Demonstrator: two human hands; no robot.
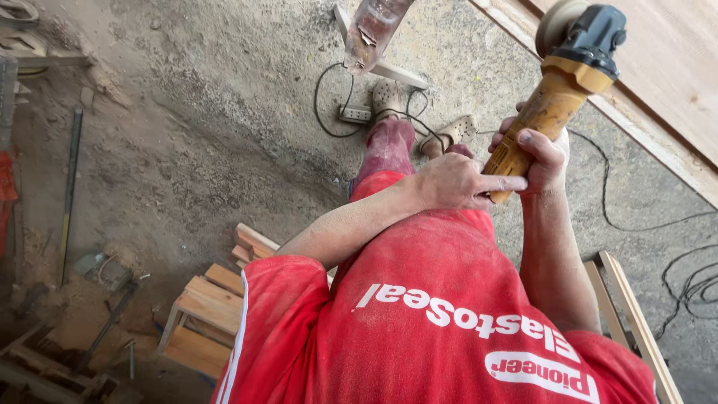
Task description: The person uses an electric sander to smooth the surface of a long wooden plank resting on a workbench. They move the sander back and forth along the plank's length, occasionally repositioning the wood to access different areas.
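An angle grinder (557, 97) with a yellow body and a dark head is held upright in front of my red shirt (434, 314), its disc (557, 22) at the top. My right hand (546, 153) is wrapped around the lower part of the yellow body. Coming across from the left, my left hand (452, 182) closes on the grinder's rear end, with a finger laid along it. Both forearms are dusty. Below the hands I see my red trouser leg (389, 150) and pale perforated clogs (385, 97).
A wide wooden board (673, 67) lies at the top right. A power strip (355, 114) and black cables (673, 217) are on the dusty concrete floor. A wooden stool (202, 322) stands at lower left, a wooden frame (636, 329) at lower right. A plastic bottle (374, 30) shows at the top.
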